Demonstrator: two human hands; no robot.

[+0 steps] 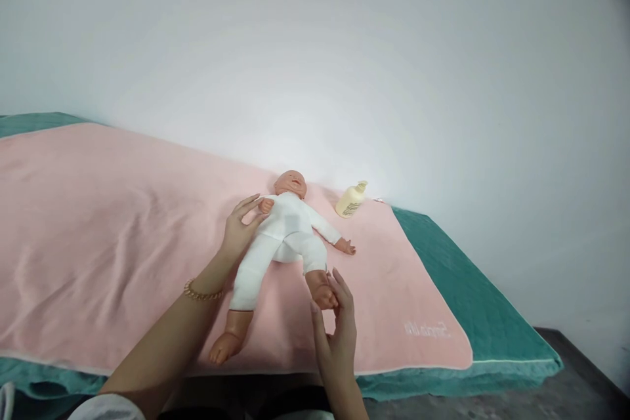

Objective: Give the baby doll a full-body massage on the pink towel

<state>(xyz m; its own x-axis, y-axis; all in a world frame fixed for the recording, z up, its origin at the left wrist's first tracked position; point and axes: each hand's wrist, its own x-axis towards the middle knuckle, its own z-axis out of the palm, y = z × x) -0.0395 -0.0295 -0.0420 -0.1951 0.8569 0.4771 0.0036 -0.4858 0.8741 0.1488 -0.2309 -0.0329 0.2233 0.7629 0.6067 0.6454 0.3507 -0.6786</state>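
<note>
A baby doll [288,220] in a white cloth suit lies on its back on a pink blanket [162,230], its head toward the wall. My left hand [240,228], with a beaded bracelet at the wrist, has its thumb and fingers around the doll's small fist on the left side. Lower down, my right hand [339,331] holds the doll's foot on the right side between thumb and fingers, with that leg bent. The doll's other leg stretches toward me, and its other arm lies out to the right.
A pale yellow pump bottle [350,201] stands on the blanket right of the doll's head, close to the white wall [315,59]. Under the blanket, a green bed cover [472,295] shows at the right and along the front edge. Dark floor [585,374] lies beyond the right corner.
</note>
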